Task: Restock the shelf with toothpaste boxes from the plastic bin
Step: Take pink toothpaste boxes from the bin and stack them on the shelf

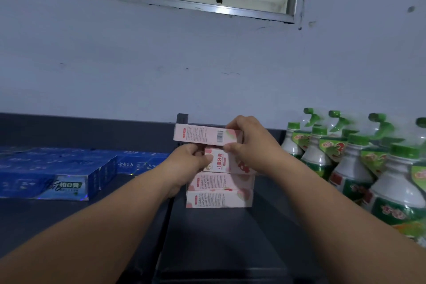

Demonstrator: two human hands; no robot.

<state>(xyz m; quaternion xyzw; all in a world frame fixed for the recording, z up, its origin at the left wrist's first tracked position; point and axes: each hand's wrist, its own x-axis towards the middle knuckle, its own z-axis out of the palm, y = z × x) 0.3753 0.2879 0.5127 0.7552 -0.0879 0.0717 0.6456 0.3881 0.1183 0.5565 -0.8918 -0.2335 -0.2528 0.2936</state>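
— Pinching is what is seen at the right hand [249, 143]: the right end of a pink toothpaste box [200, 135] is clamped between thumb and fingers and held level.
— And the left hand [191, 161]?
— A second pink box [219, 161] is gripped by it, with the fingers curled round its left end. That box is directly under the first and atop a stack of two more pink boxes [219, 191] set on the dark shelf [219, 237].
— What is crowded around?
— Blue toothpaste boxes [57, 173] are laid flat to the left, apart from the stack. Green-capped spray bottles [350, 168] are packed close on the right. A dark upright post [182, 117] is partly hidden behind the held box.
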